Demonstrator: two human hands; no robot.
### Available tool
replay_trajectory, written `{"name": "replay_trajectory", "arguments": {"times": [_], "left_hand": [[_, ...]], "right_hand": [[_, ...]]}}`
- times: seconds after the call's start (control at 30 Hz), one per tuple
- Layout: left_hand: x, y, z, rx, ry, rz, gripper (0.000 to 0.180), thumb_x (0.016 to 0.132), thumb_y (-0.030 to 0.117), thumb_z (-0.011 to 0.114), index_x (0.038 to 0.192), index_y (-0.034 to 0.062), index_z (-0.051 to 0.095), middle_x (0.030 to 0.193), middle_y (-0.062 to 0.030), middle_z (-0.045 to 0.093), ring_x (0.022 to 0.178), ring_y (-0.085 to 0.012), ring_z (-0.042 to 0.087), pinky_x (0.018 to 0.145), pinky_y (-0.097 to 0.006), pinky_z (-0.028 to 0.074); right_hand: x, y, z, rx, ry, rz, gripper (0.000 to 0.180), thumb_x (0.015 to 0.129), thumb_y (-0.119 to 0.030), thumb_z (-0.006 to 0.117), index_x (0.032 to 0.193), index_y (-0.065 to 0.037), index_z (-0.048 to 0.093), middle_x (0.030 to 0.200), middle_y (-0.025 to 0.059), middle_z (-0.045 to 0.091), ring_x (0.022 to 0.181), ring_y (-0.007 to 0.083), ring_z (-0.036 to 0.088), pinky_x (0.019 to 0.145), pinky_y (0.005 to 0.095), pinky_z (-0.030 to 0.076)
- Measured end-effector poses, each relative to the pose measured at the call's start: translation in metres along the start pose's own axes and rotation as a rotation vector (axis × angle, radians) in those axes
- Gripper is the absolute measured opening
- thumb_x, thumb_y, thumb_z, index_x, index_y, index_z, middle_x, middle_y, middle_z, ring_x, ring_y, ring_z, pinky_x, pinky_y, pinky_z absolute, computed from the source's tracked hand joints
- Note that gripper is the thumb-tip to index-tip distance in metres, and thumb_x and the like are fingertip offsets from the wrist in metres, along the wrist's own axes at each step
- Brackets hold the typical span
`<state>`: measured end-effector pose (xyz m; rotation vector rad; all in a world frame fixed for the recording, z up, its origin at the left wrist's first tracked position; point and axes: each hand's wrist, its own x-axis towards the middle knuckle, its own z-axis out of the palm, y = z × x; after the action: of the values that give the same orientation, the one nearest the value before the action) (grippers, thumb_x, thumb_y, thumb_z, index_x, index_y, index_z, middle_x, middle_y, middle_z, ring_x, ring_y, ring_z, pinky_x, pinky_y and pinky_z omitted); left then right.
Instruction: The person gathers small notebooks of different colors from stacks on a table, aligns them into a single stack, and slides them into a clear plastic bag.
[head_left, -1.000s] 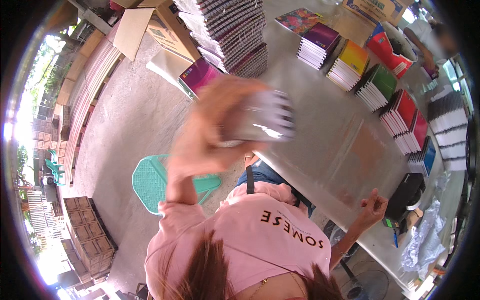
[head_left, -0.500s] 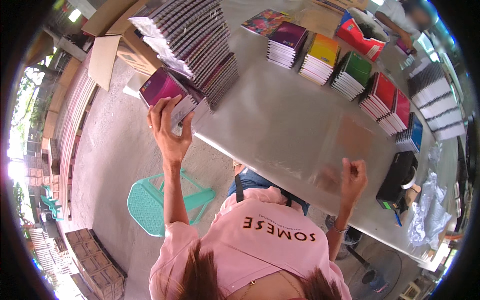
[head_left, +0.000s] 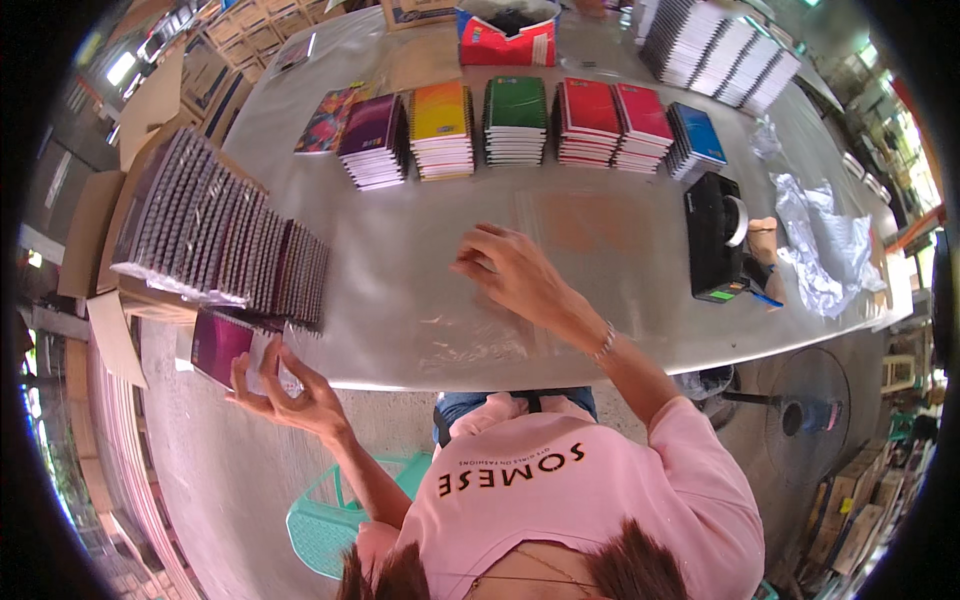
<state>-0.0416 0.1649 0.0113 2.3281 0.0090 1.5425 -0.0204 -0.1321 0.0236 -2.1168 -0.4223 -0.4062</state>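
At the table's left edge my left hand [head_left: 295, 398] has its fingers apart, beside a purple spiral notebook [head_left: 220, 345]. Contact with the notebook's near edge is possible, but I cannot tell for sure. A tall stack of wire-bound notebooks [head_left: 215, 225] in clear wrap rises just behind it. Over the middle of the table hangs my right hand [head_left: 520, 280], its fingers curled in and nothing visible in them. Beyond it stands a row of notebook piles: purple [head_left: 374, 140], yellow [head_left: 440, 130], green [head_left: 515, 120], red [head_left: 588, 120], pinkish red [head_left: 642, 125] and blue [head_left: 697, 140].
A black tape dispenser [head_left: 712, 240] stands right, beside crumpled clear plastic [head_left: 825, 245]. White notebook stacks [head_left: 715, 55] and a red-and-blue box [head_left: 507, 40] are at the back. An open carton [head_left: 115, 330] adjoins the left stack. Below are a green stool [head_left: 330, 525] and a fan [head_left: 795, 415].
My view has turned from the left end toward the table's middle. My right hand has come in over the tabletop. My left hand stays by the purple notebook, its fingers still apart.
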Motion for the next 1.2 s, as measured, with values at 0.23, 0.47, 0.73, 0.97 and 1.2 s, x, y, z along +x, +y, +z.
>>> {"name": "replay_trajectory", "arguments": {"times": [0.23, 0.47, 0.73, 0.97, 1.2], "left_hand": [[-0.018, 0.053, 0.002, -0.234, -0.249, -0.169, 0.016, 0.079, 0.004, 0.069, 0.091, 0.0145, 0.071, 0.117, -0.0099, 0.050, 0.120, -0.0277, 0.045, 0.114, -0.051, 0.014], [-0.029, 0.068, 0.005, -0.539, -0.438, -0.331, 0.013, 0.080, 0.000, 0.068, 0.090, 0.0086, 0.069, 0.109, -0.0095, 0.051, 0.110, -0.0268, 0.050, 0.094, -0.040, 0.039], [-0.021, 0.063, 0.020, -0.647, -0.540, -0.389, 0.016, 0.079, -0.005, 0.065, 0.089, 0.0073, 0.070, 0.100, -0.0090, 0.056, 0.098, -0.0245, 0.055, 0.085, -0.036, 0.044], [-0.023, 0.072, 0.054, -0.762, -0.634, -0.286, 0.017, 0.080, -0.005, 0.065, 0.091, 0.0070, 0.069, 0.098, -0.0089, 0.057, 0.095, -0.0245, 0.058, 0.081, -0.036, 0.047], [-0.026, 0.090, 0.062, -0.962, -0.739, -0.317, 0.015, 0.081, -0.004, 0.065, 0.092, 0.0053, 0.068, 0.098, -0.0094, 0.058, 0.094, -0.0240, 0.058, 0.084, -0.034, 0.046]], "right_hand": [[0.123, 0.058, 0.038, -0.142, 0.068, -0.124, 0.005, 0.080, -0.004, 0.064, 0.084, -0.003, 0.064, 0.084, 0.0139, 0.066, 0.081, 0.0278, 0.064, 0.072, 0.0365, 0.049], [0.249, 0.105, 0.067, -0.742, 0.089, -0.158, 0.018, 0.081, -0.018, 0.064, 0.086, 0.000, 0.064, 0.091, 0.0203, 0.068, 0.087, 0.0366, 0.065, 0.079, 0.0473, 0.049], [0.286, 0.105, 0.100, -0.762, -0.071, 0.381, 0.037, 0.078, -0.022, 0.057, 0.110, -0.003, 0.062, 0.113, 0.0241, 0.063, 0.109, 0.0426, 0.057, 0.093, 0.0516, 0.040], [0.274, 0.085, 0.104, -0.584, 0.007, 0.468, 0.044, 0.077, -0.017, 0.059, 0.118, -0.004, 0.052, 0.121, 0.0273, 0.056, 0.122, 0.0435, 0.045, 0.101, 0.0506, 0.031], [0.267, 0.090, 0.100, -0.378, -0.020, 0.442, 0.078, 0.072, -0.012, 0.064, 0.139, 0.003, 0.027, 0.125, 0.0352, 0.049, 0.122, 0.0487, 0.043, 0.102, 0.0532, 0.032]]}}
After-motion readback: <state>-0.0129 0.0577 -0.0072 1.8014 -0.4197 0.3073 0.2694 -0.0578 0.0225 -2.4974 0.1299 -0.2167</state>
